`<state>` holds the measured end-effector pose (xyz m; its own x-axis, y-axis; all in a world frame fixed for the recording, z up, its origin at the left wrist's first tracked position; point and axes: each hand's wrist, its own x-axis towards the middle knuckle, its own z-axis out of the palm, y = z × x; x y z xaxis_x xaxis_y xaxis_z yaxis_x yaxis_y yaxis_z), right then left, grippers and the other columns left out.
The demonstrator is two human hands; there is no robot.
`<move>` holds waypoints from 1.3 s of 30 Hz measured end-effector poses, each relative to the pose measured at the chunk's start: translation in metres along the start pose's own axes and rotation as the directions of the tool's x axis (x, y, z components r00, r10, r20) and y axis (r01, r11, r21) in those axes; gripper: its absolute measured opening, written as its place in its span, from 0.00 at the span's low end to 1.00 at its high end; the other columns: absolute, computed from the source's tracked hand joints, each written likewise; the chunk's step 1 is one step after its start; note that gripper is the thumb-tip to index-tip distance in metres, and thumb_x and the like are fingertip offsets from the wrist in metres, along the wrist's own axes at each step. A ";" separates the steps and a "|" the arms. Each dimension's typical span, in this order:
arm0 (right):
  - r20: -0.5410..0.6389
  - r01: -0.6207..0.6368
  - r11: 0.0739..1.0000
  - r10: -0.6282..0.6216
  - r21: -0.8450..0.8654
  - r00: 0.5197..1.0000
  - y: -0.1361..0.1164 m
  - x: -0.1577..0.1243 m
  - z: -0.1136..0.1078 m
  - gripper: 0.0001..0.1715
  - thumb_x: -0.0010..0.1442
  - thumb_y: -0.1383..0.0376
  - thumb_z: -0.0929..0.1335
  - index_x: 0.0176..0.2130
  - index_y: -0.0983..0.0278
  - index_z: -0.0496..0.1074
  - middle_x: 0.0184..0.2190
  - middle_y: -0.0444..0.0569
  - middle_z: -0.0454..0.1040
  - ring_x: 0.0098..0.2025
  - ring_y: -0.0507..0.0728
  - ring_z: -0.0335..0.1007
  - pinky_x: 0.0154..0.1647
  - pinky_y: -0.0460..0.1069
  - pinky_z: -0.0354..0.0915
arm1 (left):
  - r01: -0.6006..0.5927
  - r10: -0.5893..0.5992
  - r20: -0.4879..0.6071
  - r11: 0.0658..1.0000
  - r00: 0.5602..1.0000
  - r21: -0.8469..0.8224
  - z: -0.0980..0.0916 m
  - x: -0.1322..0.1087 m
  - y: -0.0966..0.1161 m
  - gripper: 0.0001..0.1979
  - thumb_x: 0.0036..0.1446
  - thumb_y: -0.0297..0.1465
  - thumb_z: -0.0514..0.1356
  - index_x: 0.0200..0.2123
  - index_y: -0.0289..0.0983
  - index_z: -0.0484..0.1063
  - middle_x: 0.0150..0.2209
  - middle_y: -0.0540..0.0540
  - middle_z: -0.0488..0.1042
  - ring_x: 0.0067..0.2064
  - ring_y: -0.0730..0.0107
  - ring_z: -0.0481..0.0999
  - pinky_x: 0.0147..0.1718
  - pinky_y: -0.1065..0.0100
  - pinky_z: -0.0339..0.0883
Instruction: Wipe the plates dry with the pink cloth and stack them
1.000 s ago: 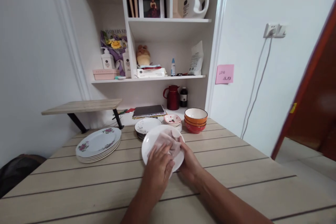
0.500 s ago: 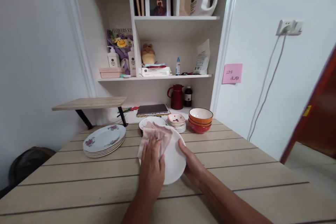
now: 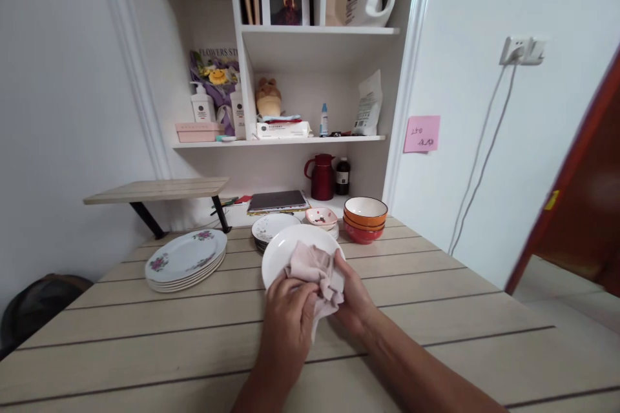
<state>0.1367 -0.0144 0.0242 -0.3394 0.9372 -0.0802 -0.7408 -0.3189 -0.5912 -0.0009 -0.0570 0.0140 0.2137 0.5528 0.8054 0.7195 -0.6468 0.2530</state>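
A white plate [image 3: 279, 257] is held tilted above the table, in front of me. My right hand [image 3: 353, 293] grips its right side, the thumb at the rim and the other fingers hidden behind. A crumpled pale pink cloth [image 3: 312, 266] lies over the plate's middle and lower right, with a corner hanging below the rim. My left hand [image 3: 288, 319] is at the lower left of the plate, its curled fingers closed on the cloth's edge; the fingertips are partly hidden.
Flowered oval plates [image 3: 186, 255] are stacked at left, beneath a small raised shelf [image 3: 157, 190]. Behind the held plate are round plates [image 3: 274, 226] and a small strawberry-patterned dish [image 3: 321, 216]. Orange and red bowls [image 3: 365, 222] are stacked at right. A red jug [image 3: 322, 177] stands farther back.
The cloth has moved from the plate's upper left to its middle and right, now bunched up. My left hand has shifted slightly lower and right, its fingers more curled. The plate's tilt has changed.
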 end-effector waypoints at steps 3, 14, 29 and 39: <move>-0.002 0.005 0.998 -0.005 -0.056 1.000 -0.004 -0.001 0.001 0.33 0.62 0.46 0.61 0.53 0.68 0.71 0.46 0.56 0.79 0.45 0.60 0.77 0.47 0.53 0.70 | 0.031 -0.021 -0.110 0.995 0.994 0.097 0.004 -0.008 0.000 0.12 0.62 0.28 0.52 0.39 0.41 0.76 0.37 0.45 0.77 0.44 0.61 0.74 0.53 0.51 0.66; 0.205 -0.201 0.944 0.257 -0.260 0.944 0.031 -0.020 0.010 0.35 0.61 0.47 0.65 0.53 0.72 0.71 0.47 0.60 0.78 0.51 0.63 0.73 0.60 0.57 0.59 | 0.213 -0.136 -0.306 0.948 0.942 0.235 0.008 -0.025 0.003 0.28 0.60 0.26 0.54 0.63 0.36 0.53 0.56 0.35 0.65 0.59 0.50 0.62 0.55 0.45 0.60; 0.185 -0.140 0.987 0.152 -0.077 0.971 0.020 -0.014 0.014 0.33 0.61 0.50 0.64 0.59 0.68 0.66 0.52 0.56 0.75 0.56 0.60 0.70 0.62 0.54 0.57 | 0.271 -0.212 -0.237 0.929 0.948 0.253 0.007 -0.006 0.010 0.29 0.62 0.29 0.52 0.66 0.43 0.49 0.68 0.36 0.47 0.67 0.47 0.51 0.59 0.42 0.56; 0.254 -0.146 0.988 0.128 0.052 0.959 0.011 -0.009 0.001 0.27 0.61 0.46 0.62 0.50 0.58 0.74 0.52 0.47 0.76 0.61 0.57 0.64 0.62 0.52 0.55 | 0.025 -0.051 0.078 0.955 0.996 0.297 0.028 0.012 0.037 0.35 0.63 0.37 0.52 0.69 0.38 0.42 0.68 0.41 0.52 0.68 0.48 0.51 0.61 0.41 0.55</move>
<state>0.1312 -0.0265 0.0196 -0.5678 0.8215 0.0515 -0.7124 -0.4592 -0.5307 0.0470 -0.0591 0.0181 0.2277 0.6241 0.7474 0.8885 -0.4472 0.1028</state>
